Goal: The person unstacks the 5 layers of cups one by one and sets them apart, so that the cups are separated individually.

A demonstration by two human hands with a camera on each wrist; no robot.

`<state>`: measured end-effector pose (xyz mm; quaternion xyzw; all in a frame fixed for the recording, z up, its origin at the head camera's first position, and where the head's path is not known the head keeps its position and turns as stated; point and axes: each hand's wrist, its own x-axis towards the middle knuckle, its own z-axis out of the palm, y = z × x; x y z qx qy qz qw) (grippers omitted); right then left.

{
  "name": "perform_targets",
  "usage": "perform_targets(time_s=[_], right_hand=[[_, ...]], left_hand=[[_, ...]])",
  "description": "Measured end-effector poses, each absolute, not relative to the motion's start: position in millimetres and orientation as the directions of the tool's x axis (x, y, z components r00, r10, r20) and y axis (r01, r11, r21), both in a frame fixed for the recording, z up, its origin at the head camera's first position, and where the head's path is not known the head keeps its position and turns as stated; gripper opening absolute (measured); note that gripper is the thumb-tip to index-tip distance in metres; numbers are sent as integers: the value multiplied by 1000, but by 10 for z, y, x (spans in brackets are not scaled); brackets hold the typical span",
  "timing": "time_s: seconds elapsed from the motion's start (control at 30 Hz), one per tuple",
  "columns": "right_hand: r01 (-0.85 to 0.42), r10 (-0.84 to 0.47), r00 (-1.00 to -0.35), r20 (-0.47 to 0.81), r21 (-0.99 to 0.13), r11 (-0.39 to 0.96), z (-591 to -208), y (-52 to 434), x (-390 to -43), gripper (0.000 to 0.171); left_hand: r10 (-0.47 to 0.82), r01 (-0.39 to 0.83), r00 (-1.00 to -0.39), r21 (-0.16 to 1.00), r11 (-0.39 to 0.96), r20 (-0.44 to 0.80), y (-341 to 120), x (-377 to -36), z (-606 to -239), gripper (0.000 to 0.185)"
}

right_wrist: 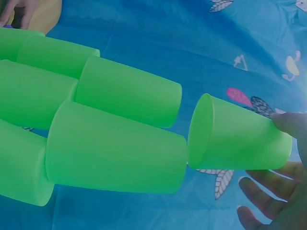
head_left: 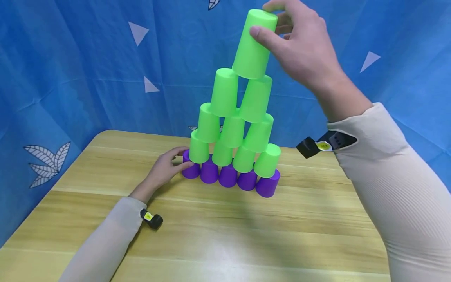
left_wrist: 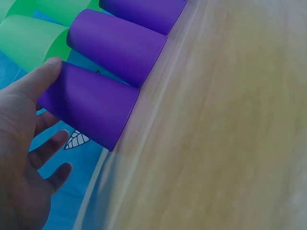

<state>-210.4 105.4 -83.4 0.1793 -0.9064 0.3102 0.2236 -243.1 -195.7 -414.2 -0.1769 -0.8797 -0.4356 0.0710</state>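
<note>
A pyramid of upturned cups stands on the wooden table (head_left: 246, 235): a bottom row of purple cups (head_left: 229, 176) with green cups (head_left: 232, 131) stacked in rows above. My right hand (head_left: 267, 19) pinches the top green cup (head_left: 253, 47) between thumb and fingers. This cup (right_wrist: 240, 139) is slightly tilted, its rim at the two cups of the row below; the right hand (right_wrist: 273, 158) is at its closed end. My left hand (head_left: 179, 158) lies at the pyramid's left foot. Its thumb (left_wrist: 41, 76) rests on the leftmost purple cup (left_wrist: 91, 103), the other fingers spread loosely behind.
A blue patterned cloth (head_left: 88, 58) hangs behind the table and falls past its far and left edges. Bare wood (left_wrist: 230, 143) stretches in front of the cups to the near edge. Small black cameras sit on both wrists (head_left: 152, 219) (head_left: 310, 147).
</note>
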Motion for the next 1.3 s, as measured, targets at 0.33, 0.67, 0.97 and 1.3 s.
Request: perform_targets(time_s=[0.33,0.67,0.97,1.3], right_hand=[[-561,-121,-740,661,-509,653,-912,1303,-1950,49],[-566,26,-716,698,-602,563,-1068,1696,-1794,43],[-528,106,-735,669,-664,528,-1372,1981,-1728,42],[-409,137,-813,566,-722,558,-1863,2248,-1759,47]], left_hand=[[224,368,-930,737,567,292,-1973,-2409,-4155,63],[208,371,-929,737,565,307,-1982,-2384,-4172,62],[209,382,-923,713,588,323,-2011,-2371,-4141,61],[210,391,-919,698,600,335,-2049,-2338,-4144,61]])
